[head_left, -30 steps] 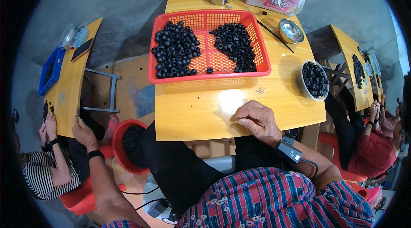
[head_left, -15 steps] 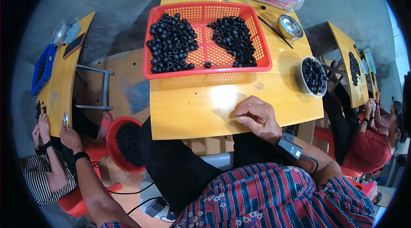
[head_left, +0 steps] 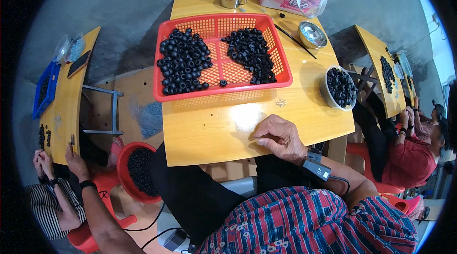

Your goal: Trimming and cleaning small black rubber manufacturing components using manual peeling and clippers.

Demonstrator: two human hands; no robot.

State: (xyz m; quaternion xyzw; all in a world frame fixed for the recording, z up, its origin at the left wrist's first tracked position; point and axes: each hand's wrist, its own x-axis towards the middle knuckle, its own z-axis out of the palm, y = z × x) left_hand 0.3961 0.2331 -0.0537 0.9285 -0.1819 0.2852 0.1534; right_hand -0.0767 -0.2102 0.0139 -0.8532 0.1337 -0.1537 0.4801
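A: State the upper garment.
B: Shirt (head_left: 304,216), short right sleeve (head_left: 381,218), red and dark blue stripes, small pale flowers (head_left: 231,227) scattered over the front.
A: Lower garment?
B: Trousers (head_left: 195,189), plain black, both legs.
A: Wristwear?
B: Left, one black band (head_left: 87,184). Right, a dark grey rectangular box (head_left: 315,170) bearing a small white label (head_left: 326,175), with a black cable (head_left: 344,179) attached.

Your right hand (head_left: 280,137) is curled over the near edge of your table (head_left: 204,132). Your left hand (head_left: 76,164) is out beside the left table (head_left: 66,106), holding a slim tool (head_left: 72,141). The red basket (head_left: 228,91) holds two heaps of black parts (head_left: 184,63); right of it stands a filled tub (head_left: 328,96), near a bowl (head_left: 318,43).
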